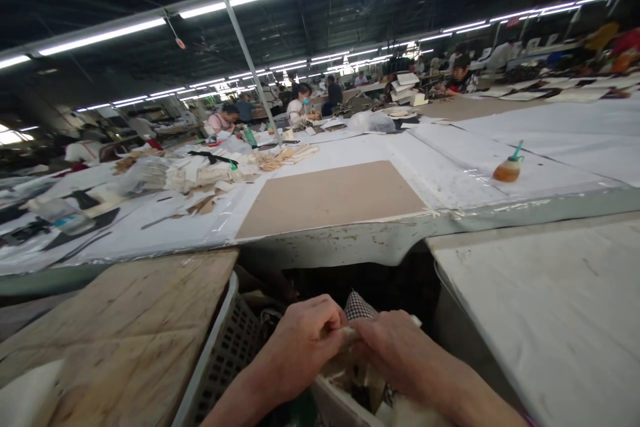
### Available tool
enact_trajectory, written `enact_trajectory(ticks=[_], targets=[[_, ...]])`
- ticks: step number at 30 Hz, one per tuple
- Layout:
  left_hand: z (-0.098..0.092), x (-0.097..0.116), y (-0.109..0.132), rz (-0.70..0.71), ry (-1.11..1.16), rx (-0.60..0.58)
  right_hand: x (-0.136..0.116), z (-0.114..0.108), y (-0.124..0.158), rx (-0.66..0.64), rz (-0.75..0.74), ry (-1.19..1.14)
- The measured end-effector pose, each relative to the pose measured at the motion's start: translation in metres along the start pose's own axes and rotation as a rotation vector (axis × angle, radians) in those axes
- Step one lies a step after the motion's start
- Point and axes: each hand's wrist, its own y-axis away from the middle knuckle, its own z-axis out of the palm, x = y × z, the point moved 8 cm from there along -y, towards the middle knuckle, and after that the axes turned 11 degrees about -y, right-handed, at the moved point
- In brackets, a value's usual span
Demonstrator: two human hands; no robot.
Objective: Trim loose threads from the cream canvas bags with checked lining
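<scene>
My left hand [307,340] and my right hand [400,350] meet low in the middle, below the table edge. Both are closed, with fingertips pinched together at a small pale edge; what it belongs to I cannot make out. Right under them stands an off-white bin [345,407] with brownish and pale scraps [363,377] in it, partly covered by my hands and right forearm. A piece of black-and-white checked cloth [359,305] sticks up just behind my fingers.
A tan board [330,197] lies on the white-covered table [450,167]. A bottle of amber liquid [507,170] stands at right. Left of my arm is a perforated plastic basket [225,360]. Brown [125,333] and white [555,300] surfaces flank me. Several people sit farther back.
</scene>
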Motion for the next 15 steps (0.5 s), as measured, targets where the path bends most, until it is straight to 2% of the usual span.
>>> enact_trajectory(ticks=[3, 7, 11, 15], targets=[[0.000, -0.003, 0.003, 0.006, 0.021, 0.002, 0.011, 0.007, 0.008, 0.031, -0.037, -0.131], [0.000, -0.004, 0.005, 0.015, 0.037, -0.006, 0.017, -0.006, 0.029, 0.054, -0.013, -0.331], [0.000, 0.002, 0.009, 0.046, 0.055, -0.014, 0.009, -0.009, 0.045, 0.063, 0.007, -0.344], [-0.001, 0.013, 0.019, 0.114, 0.027, 0.003, 0.006, 0.001, 0.055, 0.127, -0.011, -0.352]])
